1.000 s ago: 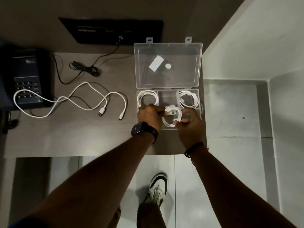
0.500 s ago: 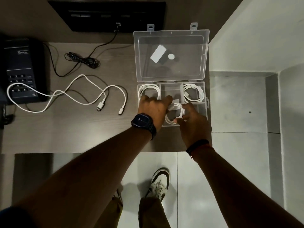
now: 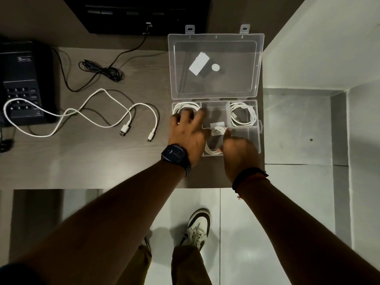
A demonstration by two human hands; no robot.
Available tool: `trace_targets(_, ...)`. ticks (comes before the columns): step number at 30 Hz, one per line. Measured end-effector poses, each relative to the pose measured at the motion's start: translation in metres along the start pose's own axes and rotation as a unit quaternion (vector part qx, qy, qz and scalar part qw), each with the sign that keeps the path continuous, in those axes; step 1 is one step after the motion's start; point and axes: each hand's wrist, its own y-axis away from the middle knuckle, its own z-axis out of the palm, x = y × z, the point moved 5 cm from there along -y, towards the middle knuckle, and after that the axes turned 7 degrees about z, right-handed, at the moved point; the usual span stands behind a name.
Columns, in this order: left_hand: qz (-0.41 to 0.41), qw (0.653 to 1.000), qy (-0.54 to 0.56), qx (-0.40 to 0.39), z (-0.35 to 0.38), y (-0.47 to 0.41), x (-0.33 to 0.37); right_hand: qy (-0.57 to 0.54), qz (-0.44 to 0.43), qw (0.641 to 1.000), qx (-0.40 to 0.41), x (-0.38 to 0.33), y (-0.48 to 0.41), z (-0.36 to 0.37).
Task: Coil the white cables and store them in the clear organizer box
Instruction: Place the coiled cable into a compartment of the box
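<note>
Wood-grain surface [image 3: 82,161]: loose white cable [image 3: 82,114] lies left, uncoiled. My left hand [image 3: 188,136] has spread wide, letting go; third coil [image 3: 214,140] now sits in the organizer box [image 3: 259,128], my right hand [image 3: 239,151] curled over it, grip hidden. Box hugs the right edge; open room leftward.

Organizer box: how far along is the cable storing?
Done: coiled cables sit in the organizer box's back-left and back-right compartments. In hand: both hands settle a third coil in front. Left: one loose white cable on the desk.
</note>
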Motion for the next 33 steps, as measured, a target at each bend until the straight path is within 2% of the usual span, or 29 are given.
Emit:
trace_targets(3,-0.014,1.000,0.021,0.017,0.001,-0.004,-0.001,0.010,-0.015,1.000,-0.023,-0.005,0.001,-0.004)
trace_targets(7,-0.111,0.989,0.096,0.030,0.001,-0.006,-0.010,0.027,-0.028,0.998,-0.040,-0.011,0.001,-0.007)
trace_targets(13,0.002,0.994,0.102,0.050,0.007,-0.003,-0.004,-0.019,0.038,0.999,-0.026,-0.004,-0.007,0.000)
trace_targets(15,0.048,0.996,0.069,0.032,0.010,-0.004,-0.002,-0.041,0.050,0.998,-0.007,-0.001,-0.008,-0.001)
trace_targets(18,0.072,0.996,0.049,0.001,0.011,-0.009,-0.002,-0.066,0.056,0.996,0.006,0.002,-0.011,-0.004)
trace_targets(22,0.110,0.992,0.012,-0.060,0.019,-0.009,-0.002,-0.001,0.009,1.000,-0.009,-0.003,-0.015,-0.007)
trace_targets(26,0.089,0.990,0.008,-0.108,0.025,-0.003,-0.010,0.073,-0.054,0.995,-0.032,-0.017,-0.012,-0.001)
trace_targets(33,0.060,0.987,-0.016,-0.149,0.024,-0.006,-0.010,0.083,-0.053,0.994,-0.055,-0.018,-0.014,-0.006)
